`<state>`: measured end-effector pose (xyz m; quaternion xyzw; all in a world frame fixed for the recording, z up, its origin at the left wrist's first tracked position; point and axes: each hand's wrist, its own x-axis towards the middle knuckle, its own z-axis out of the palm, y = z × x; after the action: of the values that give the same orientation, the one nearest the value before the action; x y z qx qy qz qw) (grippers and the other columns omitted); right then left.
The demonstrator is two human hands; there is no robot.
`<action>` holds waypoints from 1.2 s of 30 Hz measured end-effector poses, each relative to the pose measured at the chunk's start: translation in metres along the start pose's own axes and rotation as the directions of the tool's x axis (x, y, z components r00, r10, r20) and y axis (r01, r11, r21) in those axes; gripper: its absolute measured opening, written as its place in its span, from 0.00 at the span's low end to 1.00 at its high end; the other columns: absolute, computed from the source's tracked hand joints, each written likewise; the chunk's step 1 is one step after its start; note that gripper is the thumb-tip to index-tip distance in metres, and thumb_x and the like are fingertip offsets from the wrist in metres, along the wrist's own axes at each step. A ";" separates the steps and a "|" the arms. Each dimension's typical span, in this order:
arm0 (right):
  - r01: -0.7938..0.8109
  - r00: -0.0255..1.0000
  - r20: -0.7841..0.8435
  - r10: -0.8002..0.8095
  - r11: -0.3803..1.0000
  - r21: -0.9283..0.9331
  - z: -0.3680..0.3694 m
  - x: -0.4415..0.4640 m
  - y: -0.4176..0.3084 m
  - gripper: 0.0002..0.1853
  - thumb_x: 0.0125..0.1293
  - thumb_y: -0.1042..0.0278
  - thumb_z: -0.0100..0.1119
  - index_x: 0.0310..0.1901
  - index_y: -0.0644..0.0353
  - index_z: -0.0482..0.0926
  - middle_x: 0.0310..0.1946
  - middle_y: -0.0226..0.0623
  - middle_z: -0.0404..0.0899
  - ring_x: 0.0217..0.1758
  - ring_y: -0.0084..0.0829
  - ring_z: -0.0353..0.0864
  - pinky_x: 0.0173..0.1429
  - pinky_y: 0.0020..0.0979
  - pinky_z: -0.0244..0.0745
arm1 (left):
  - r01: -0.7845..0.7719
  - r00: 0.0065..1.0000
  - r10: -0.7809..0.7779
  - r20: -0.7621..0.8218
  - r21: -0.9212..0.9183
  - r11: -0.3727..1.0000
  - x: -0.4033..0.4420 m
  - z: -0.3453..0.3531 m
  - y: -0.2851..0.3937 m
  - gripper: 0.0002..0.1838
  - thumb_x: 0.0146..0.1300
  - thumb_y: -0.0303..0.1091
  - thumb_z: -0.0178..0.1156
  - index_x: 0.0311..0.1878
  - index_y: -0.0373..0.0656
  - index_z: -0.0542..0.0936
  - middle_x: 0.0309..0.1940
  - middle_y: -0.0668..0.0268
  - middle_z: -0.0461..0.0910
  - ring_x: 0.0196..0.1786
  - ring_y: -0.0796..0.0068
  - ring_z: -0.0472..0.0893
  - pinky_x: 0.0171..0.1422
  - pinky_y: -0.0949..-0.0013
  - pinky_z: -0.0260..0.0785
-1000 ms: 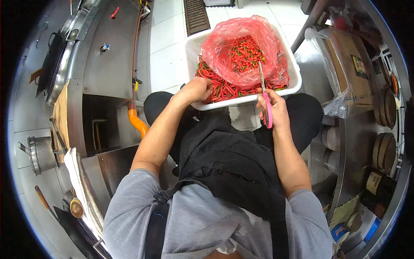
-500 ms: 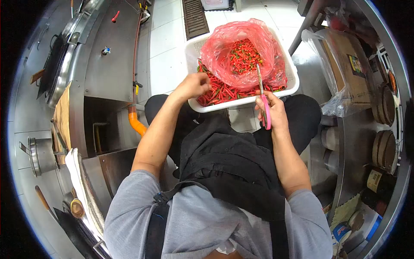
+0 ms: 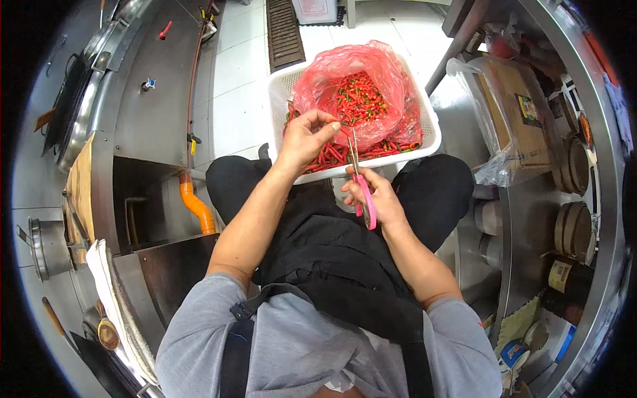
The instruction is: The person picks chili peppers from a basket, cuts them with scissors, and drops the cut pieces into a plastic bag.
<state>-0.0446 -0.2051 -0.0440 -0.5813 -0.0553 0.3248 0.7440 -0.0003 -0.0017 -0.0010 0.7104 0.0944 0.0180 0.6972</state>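
A white basket (image 3: 432, 136) holds long red chilies (image 3: 330, 158) and an open pink plastic bag (image 3: 312, 83). Small cut chili pieces (image 3: 360, 98) lie inside the bag. Over the basket's left part, my left hand (image 3: 308, 137) pinches a red chili (image 3: 344, 131) between thumb and fingertips. Pink-handled scissors (image 3: 364, 199) are in my right hand (image 3: 378, 198), at the basket's near edge. Their blades point away from me, slightly apart, close to the chili's tip. Whether the blades touch it I cannot tell.
A steel counter (image 3: 149, 60) and an orange pipe (image 3: 197, 204) are on the left. To the right, a plastic-wrapped cardboard box (image 3: 524, 113) sits by steel shelving (image 3: 514, 245). A floor drain (image 3: 284, 33) lies beyond the basket.
My left hand has lifted from the chili pile and now holds a chili up. The scissors have moved left towards it, their blades now parted. The whole view has shifted slightly.
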 end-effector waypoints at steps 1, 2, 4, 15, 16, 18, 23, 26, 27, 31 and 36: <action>0.031 1.000 -0.001 -0.031 0.999 0.014 0.001 0.002 -0.002 0.24 0.64 0.67 0.65 0.60 0.64 0.72 0.33 0.32 0.81 0.29 0.21 0.80 0.30 0.22 0.73 | 0.079 0.997 -0.079 0.006 0.003 0.997 -0.005 0.004 0.006 0.07 0.63 0.29 0.65 0.41 0.37 0.80 0.31 0.70 0.81 0.32 0.83 0.78 0.38 0.76 0.72; 0.031 1.000 0.001 -0.031 0.999 0.011 0.002 0.006 -0.003 0.24 0.64 0.67 0.65 0.60 0.64 0.72 0.33 0.32 0.81 0.29 0.21 0.80 0.30 0.22 0.73 | 0.078 0.997 -0.078 0.004 0.001 0.997 -0.007 0.007 0.003 0.07 0.63 0.29 0.65 0.41 0.37 0.80 0.31 0.70 0.81 0.32 0.83 0.78 0.38 0.76 0.72; 0.065 0.997 -0.029 -0.065 0.998 0.003 0.003 0.013 -0.006 0.24 0.65 0.66 0.64 0.60 0.65 0.71 0.33 0.32 0.81 0.29 0.21 0.81 0.31 0.22 0.73 | 0.011 0.999 -0.013 0.031 0.072 0.997 -0.009 0.010 -0.006 0.07 0.65 0.31 0.64 0.40 0.37 0.81 0.32 0.70 0.82 0.36 0.83 0.78 0.42 0.76 0.71; -0.008 0.996 -0.085 0.003 0.998 -0.063 -0.002 0.038 -0.024 0.23 0.63 0.59 0.67 0.52 0.67 0.75 0.23 0.33 0.77 0.17 0.20 0.74 0.20 0.22 0.67 | -0.139 0.987 0.163 -0.013 0.462 0.876 0.001 -0.003 -0.021 0.14 0.63 0.38 0.63 0.45 0.38 0.84 0.29 0.57 0.84 0.30 0.73 0.81 0.37 0.67 0.73; -0.054 0.994 -0.095 0.048 0.997 -0.057 -0.002 0.038 -0.025 0.23 0.63 0.58 0.67 0.51 0.67 0.75 0.21 0.32 0.75 0.15 0.20 0.73 0.19 0.22 0.66 | -0.139 0.984 0.175 -0.024 0.509 0.850 0.001 -0.001 -0.017 0.14 0.63 0.38 0.63 0.44 0.38 0.84 0.28 0.56 0.84 0.30 0.69 0.82 0.37 0.66 0.73; -0.075 0.992 -0.105 0.067 0.994 -0.076 -0.004 0.036 -0.026 0.23 0.63 0.58 0.67 0.52 0.68 0.75 0.21 0.32 0.75 0.14 0.20 0.73 0.18 0.22 0.65 | -0.140 0.981 0.189 -0.032 0.553 0.821 0.002 0.000 -0.014 0.14 0.62 0.38 0.62 0.44 0.38 0.84 0.28 0.54 0.84 0.29 0.66 0.83 0.38 0.64 0.74; -0.120 0.984 -0.141 0.105 0.987 -0.104 -0.007 0.026 -0.023 0.24 0.63 0.58 0.67 0.53 0.67 0.75 0.22 0.32 0.76 0.14 0.20 0.73 0.16 0.23 0.65 | -0.118 0.975 0.206 -0.079 0.603 0.789 0.007 -0.003 -0.018 0.13 0.63 0.39 0.64 0.43 0.39 0.85 0.29 0.57 0.85 0.31 0.72 0.83 0.39 0.67 0.74; -0.077 0.988 -0.134 0.074 0.997 -0.015 -0.007 0.025 -0.016 0.25 0.64 0.58 0.67 0.55 0.66 0.74 0.24 0.34 0.78 0.15 0.20 0.74 0.19 0.23 0.67 | -0.125 0.974 0.209 -0.083 0.575 0.809 0.006 0.002 -0.014 0.13 0.63 0.39 0.64 0.43 0.39 0.85 0.29 0.57 0.85 0.30 0.72 0.82 0.38 0.66 0.73; -0.031 0.994 -0.109 0.027 0.999 -0.033 -0.007 0.027 -0.013 0.25 0.64 0.58 0.66 0.56 0.66 0.74 0.25 0.34 0.79 0.16 0.20 0.74 0.20 0.23 0.68 | -0.125 0.974 0.209 -0.081 0.575 0.809 0.004 0.005 -0.014 0.13 0.63 0.39 0.64 0.43 0.39 0.85 0.29 0.57 0.85 0.30 0.72 0.82 0.38 0.66 0.73; 0.022 0.992 -0.120 -0.027 0.999 -0.042 -0.005 0.032 -0.014 0.24 0.64 0.59 0.66 0.56 0.66 0.74 0.26 0.34 0.79 0.18 0.21 0.75 0.22 0.23 0.69 | -0.186 0.977 0.214 0.012 0.539 0.822 -0.003 0.013 -0.011 0.13 0.63 0.39 0.63 0.44 0.40 0.85 0.29 0.57 0.84 0.29 0.72 0.82 0.37 0.67 0.72; -0.029 0.994 -0.110 0.019 0.996 -0.085 -0.010 0.033 -0.025 0.23 0.64 0.58 0.66 0.53 0.66 0.75 0.23 0.32 0.77 0.16 0.20 0.74 0.20 0.23 0.67 | -0.222 0.969 0.242 0.042 0.570 0.791 0.000 0.012 -0.014 0.13 0.63 0.38 0.63 0.44 0.40 0.85 0.29 0.55 0.84 0.29 0.69 0.82 0.37 0.67 0.72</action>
<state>-0.0036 -0.1982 -0.0349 -0.6304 -0.0214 0.2987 0.7162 0.0004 -0.0134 -0.0157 0.8921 0.0191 0.0861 0.4432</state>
